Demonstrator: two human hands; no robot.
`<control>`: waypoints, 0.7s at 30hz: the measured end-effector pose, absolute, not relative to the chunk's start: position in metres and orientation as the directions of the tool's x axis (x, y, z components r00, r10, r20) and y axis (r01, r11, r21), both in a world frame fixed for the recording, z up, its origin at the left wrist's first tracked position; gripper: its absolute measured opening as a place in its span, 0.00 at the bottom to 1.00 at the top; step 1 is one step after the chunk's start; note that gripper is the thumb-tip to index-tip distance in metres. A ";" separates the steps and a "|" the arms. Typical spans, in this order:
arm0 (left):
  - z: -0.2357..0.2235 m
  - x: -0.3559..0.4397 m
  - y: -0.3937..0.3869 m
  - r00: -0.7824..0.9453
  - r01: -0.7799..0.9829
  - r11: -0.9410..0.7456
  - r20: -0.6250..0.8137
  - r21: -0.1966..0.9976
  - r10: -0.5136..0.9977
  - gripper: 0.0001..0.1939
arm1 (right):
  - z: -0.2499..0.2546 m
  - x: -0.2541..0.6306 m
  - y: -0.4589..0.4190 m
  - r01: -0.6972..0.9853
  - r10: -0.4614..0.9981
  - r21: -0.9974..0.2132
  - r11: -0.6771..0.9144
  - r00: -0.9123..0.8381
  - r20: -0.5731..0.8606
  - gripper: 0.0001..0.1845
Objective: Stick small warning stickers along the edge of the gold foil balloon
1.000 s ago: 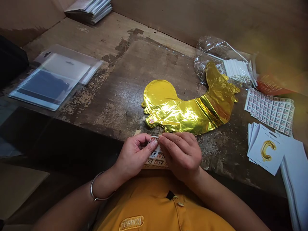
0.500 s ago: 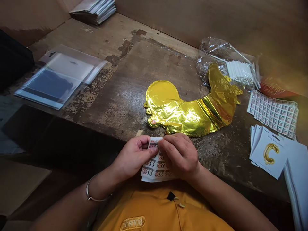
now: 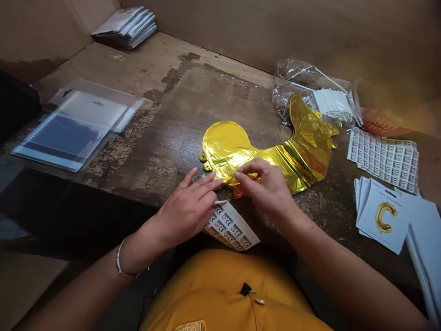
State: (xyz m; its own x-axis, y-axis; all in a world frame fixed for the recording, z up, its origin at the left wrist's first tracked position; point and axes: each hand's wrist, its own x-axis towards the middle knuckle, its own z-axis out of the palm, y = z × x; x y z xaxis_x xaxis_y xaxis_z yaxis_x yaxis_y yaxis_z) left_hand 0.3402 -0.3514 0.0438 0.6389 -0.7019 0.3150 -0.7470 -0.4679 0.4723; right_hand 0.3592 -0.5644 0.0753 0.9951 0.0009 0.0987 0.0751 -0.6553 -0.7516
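Note:
A shiny gold foil balloon (image 3: pixel 225 138), flat and curved, lies near the table's front edge. The fingertips of my left hand (image 3: pixel 189 207) rest on its lower left edge. That same hand keeps a sheet of CE-mark stickers (image 3: pixel 234 227) gripped beneath it, hanging tilted over the edge in front of my orange top. Thumb and forefinger of my right hand (image 3: pixel 270 186) are pinched together at the balloon's lower edge, beside a small reddish mark on the foil. Whatever sits between those fingertips is too small to make out.
Clear plastic sleeves (image 3: pixel 76 124) lie at left, a paper stack (image 3: pixel 127 27) at the back. On the right are a bag of white sticks (image 3: pixel 332 103), more sticker sheets (image 3: pixel 384 158) and "Foil Balloons" cards (image 3: pixel 382 216) showing a gold C.
Both hands have moved from the sticker sheet in front of my body forward to the balloon. My right hand has left the sheet, which now hangs from my left hand alone.

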 end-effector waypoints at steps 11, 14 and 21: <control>0.031 0.342 -0.355 0.613 -0.782 -0.496 0.324 0.378 -0.720 0.07 | 0.061 0.368 -0.554 -0.022 0.018 -0.767 -0.641 0.999 -0.044 0.09; 0.030 0.342 -0.354 0.610 -0.784 -0.494 0.325 0.375 -0.723 0.07 | 0.061 0.370 -0.551 -0.035 0.039 -0.757 -0.653 0.996 -0.080 0.08; 0.029 0.342 -0.353 0.604 -0.789 -0.494 0.319 0.366 -0.730 0.07 | 0.062 0.372 -0.549 -0.048 0.034 -0.729 -0.683 0.995 -0.097 0.08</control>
State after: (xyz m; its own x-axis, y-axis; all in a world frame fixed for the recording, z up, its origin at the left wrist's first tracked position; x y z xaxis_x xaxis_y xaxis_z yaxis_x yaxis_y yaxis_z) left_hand 0.3425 -0.3527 0.0288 0.6045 -0.7300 0.3189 -0.7890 -0.4936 0.3657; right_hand 0.3719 -0.5485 0.0625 0.9947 0.0337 -0.0969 -0.0479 -0.6830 -0.7289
